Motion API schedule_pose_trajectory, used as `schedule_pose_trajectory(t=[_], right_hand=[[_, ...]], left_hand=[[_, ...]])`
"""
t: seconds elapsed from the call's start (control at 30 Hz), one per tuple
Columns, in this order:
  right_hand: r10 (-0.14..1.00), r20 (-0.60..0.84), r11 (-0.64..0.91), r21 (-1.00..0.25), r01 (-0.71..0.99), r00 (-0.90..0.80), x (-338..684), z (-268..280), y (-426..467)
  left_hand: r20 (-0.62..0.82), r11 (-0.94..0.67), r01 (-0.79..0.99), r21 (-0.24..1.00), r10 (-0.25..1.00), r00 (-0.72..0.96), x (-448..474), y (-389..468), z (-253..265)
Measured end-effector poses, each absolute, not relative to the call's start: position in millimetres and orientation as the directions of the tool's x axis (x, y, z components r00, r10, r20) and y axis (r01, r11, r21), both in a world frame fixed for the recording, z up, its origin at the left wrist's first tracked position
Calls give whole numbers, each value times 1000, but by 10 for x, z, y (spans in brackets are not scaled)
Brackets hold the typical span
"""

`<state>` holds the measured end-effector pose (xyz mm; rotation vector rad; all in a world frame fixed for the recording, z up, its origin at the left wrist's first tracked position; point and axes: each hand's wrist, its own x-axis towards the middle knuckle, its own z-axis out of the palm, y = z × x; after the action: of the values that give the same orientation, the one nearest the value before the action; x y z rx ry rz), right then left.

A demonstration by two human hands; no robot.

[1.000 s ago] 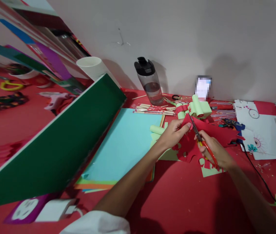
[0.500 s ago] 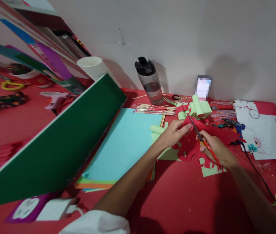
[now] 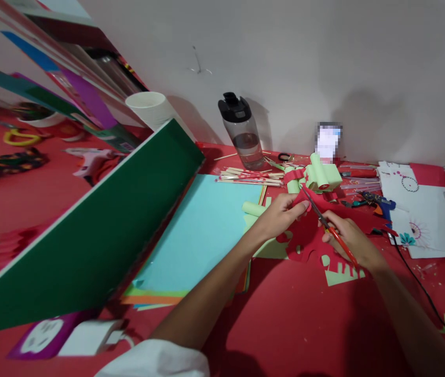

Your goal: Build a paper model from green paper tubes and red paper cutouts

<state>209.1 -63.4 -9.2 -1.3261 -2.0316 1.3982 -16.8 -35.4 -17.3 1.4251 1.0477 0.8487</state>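
Observation:
A sheet of red paper (image 3: 304,238) with cut-out holes is pinched at its upper left edge by my left hand (image 3: 283,214). My right hand (image 3: 348,235) grips orange-handled scissors (image 3: 338,240), whose blades lie across the paper close to my left thumb. The blades look nearly closed. Under and around the red sheet are light green paper scraps (image 3: 344,276). Just behind my hands stands a light green paper model (image 3: 324,175) with rolled tubes and red bands. A green paper roll (image 3: 253,209) lies to the left of my left hand.
Blue paper (image 3: 202,230) tops a stack at left, beside a leaning green board (image 3: 100,225). A water bottle (image 3: 243,131), wooden sticks (image 3: 249,177) and a propped phone (image 3: 327,141) line the wall. A blue glue gun (image 3: 383,204) with a cord lies right.
The scissors' handles have come closer together in my right hand. My left hand keeps its grip on the red paper, and the other things stay put.

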Motion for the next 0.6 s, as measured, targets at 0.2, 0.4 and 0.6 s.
schedule_pose_trajectory(t=[0.2, 0.4, 0.6], right_hand=[[842, -197, 50, -899, 436, -502, 2120, -171, -634], [865, -188, -16, -937, 350, -464, 2117, -269, -657], [871, -120, -6, -972, 234, -477, 2079, -253, -690]], left_hand=[[38, -101, 186, 977, 948, 317, -140, -357, -147], [335, -337, 480, 810, 938, 94, -120, -486, 1], [218, -235, 314, 920, 972, 88, -158, -477, -27]])
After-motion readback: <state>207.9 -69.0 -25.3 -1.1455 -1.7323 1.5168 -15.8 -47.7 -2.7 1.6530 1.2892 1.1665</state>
